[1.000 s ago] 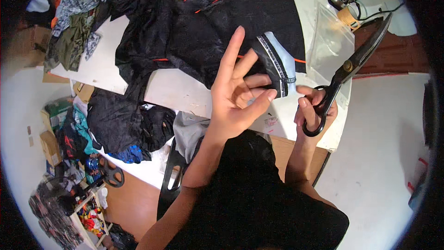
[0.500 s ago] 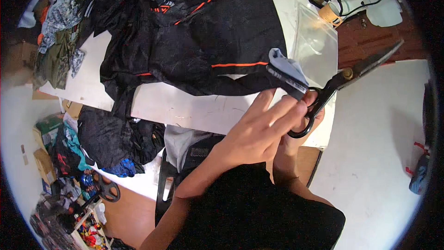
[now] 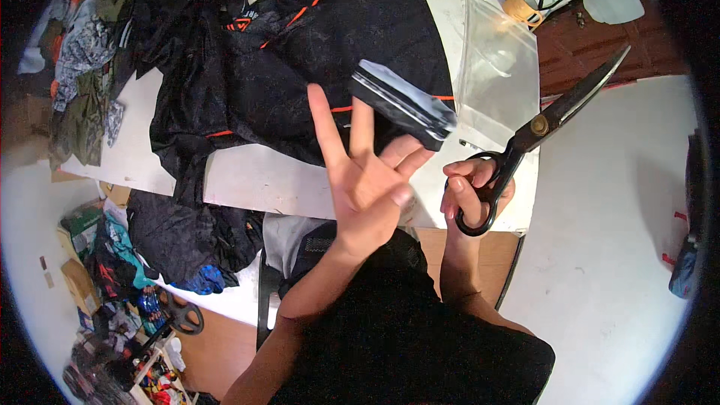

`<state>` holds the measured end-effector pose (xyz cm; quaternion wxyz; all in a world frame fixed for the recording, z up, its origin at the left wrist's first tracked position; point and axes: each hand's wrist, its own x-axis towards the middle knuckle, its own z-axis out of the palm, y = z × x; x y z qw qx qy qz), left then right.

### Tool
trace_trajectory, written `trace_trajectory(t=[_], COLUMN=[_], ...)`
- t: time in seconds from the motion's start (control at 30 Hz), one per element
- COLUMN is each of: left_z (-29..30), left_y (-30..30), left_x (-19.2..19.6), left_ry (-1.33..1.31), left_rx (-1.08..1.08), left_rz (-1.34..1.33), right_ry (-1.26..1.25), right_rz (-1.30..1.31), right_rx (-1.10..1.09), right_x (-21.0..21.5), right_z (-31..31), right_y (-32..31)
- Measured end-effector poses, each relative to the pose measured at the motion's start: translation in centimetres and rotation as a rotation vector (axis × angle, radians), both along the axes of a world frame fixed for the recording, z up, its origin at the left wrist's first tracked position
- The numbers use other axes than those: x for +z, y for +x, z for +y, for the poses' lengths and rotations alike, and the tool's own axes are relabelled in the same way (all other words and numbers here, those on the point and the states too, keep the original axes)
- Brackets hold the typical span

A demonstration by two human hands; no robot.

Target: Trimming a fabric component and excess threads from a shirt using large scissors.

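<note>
Holds up one black-and-pale-blue fabric piece (image 3: 405,106) mid-frame on the left hand (image 3: 366,187), fingers (image 3: 324,121) spread, some tips hidden behind it; pinched or merely resting, no telling from here! Grips one pair of black scissors (image 3: 539,126) in the right hand (image 3: 469,199), aimed to the upper right. Over to containers: one clear plastic bag (image 3: 487,67), flat on the counter (image 3: 270,181), upper right of centre; lower left, one rack (image 3: 153,362) of colourful items (image 3: 159,381), too small to count. And room: below one black shirt (image 3: 360,37), upper middle, a bare strip along the counter's front edge.
</note>
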<state>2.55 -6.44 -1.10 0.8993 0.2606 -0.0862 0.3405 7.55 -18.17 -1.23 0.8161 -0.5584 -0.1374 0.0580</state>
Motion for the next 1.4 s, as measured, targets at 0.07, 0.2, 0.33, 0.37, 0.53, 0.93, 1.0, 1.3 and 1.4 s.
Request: trace_trajectory(t=[0.07,0.2,0.33,0.37,0.53,0.93,1.0,1.3,1.4], left_z=[0.6,0.6,0.4,0.4,0.0,0.3,1.0,3.2,3.2], left_y=[0.0,0.2,0.0,-0.1,-0.1,-0.7,-0.9,-2.1,-2.3], left_x=[0.0,0.5,0.3,0.2,-0.2,-0.1,0.3,-0.5,-0.5], left_ry=[-0.114,-0.178,-0.168,-0.178,-0.103,-0.329,-0.365,-0.657,-0.693], left_rx=[-0.045,-0.082,-0.096,-0.098,-0.094,-0.122,-0.089,-0.233,-0.273], left_rz=[0.074,0.048,0.051,0.029,-0.023,-0.135,-0.128,-0.275,-0.258], right_ry=[-0.016,-0.025,0.005,0.007,0.024,-0.029,-0.026,-0.045,-0.068], right_rz=[0.021,0.016,0.042,0.046,0.035,0.006,0.009,-0.005,-0.049], right_rx=[-0.030,-0.018,0.008,0.008,-0.055,-0.027,-0.017,0.033,0.073], right_x=[0.1,0.4,0.4,0.5,1.6,1.5,1.4,2.7,3.3], right_z=[0.0,0.4,0.8,1.0,1.8,1.7,1.6,3.1,4.1], right_y=[0.1,0.6,0.3,0.2,0.6,0.5,0.5,-0.1,-0.4])
